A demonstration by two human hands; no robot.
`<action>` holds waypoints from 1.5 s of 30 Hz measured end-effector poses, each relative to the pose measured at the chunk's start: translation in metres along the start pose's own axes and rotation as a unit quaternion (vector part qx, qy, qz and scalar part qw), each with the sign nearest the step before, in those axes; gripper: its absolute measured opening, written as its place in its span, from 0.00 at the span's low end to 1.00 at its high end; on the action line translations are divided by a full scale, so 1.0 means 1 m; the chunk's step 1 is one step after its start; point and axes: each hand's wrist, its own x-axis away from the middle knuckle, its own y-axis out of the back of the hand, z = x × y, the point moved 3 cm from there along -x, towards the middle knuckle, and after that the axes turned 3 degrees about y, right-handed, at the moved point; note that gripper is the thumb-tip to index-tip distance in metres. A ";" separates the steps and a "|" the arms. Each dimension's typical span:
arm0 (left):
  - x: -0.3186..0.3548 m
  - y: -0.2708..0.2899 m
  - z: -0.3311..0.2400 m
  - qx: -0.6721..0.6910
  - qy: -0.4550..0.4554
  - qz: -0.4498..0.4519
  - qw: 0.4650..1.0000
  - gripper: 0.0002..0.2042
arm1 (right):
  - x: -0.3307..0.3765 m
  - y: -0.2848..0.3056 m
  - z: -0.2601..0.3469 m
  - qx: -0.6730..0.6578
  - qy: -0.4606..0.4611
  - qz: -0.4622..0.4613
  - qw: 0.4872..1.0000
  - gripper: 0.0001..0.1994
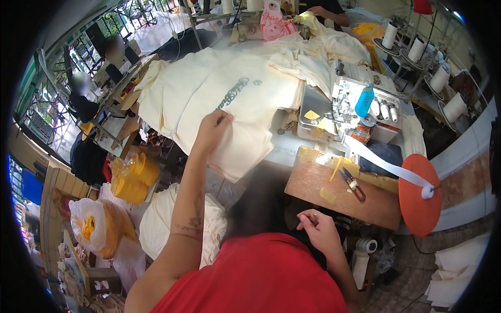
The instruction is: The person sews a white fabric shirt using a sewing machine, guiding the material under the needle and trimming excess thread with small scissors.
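Observation:
Cream fabric panels point(193, 99) lie in a broad, layered pile across the table ahead of me, the top one with a dark print. My left hand point(214, 128) reaches onto the pile, fingers closed on a cream fabric panel point(242, 141) just below the print. The panels' lower corner hangs toward me. Low on the right, my right hand point(319, 230) is held near my body, fingers loosely curled, away from the fabric. A small glint shows at its fingers; whether it holds anything is hidden. Thread snips point(353, 185) lie on the wooden board point(308, 182) above it.
A sewing machine point(339, 104) stands right of the pile, with a blue bottle point(364, 100) on it. An orange disc point(420, 195) carries white tape point(386, 164). Thread cones point(416, 50) stand far right. Yellow bundles point(136, 177) and a plastic bag point(96, 224) sit left. Another person's arm point(329, 15) is at the back.

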 end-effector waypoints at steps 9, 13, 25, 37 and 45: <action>0.000 0.008 0.009 0.018 0.089 -0.021 0.996 0.13 | -0.010 -0.029 -0.004 -0.007 -0.041 0.051 0.998 0.12; 0.051 -0.012 -0.045 -0.176 -0.239 -0.164 0.941 0.10 | -0.015 -0.028 -0.001 0.000 -0.042 0.041 0.998 0.12; 0.048 -0.027 -0.016 -0.096 -0.136 -0.011 0.986 0.04 | -0.036 -0.035 0.028 0.026 -0.057 0.076 0.995 0.12; 0.064 0.031 -0.040 0.062 -0.063 0.140 0.986 0.09 | -0.091 -0.053 0.055 0.016 0.043 0.052 0.998 0.10; 0.118 0.087 -0.085 0.056 -0.172 -0.001 0.983 0.12 | -0.195 -0.086 0.119 -0.497 -0.052 0.118 0.858 0.25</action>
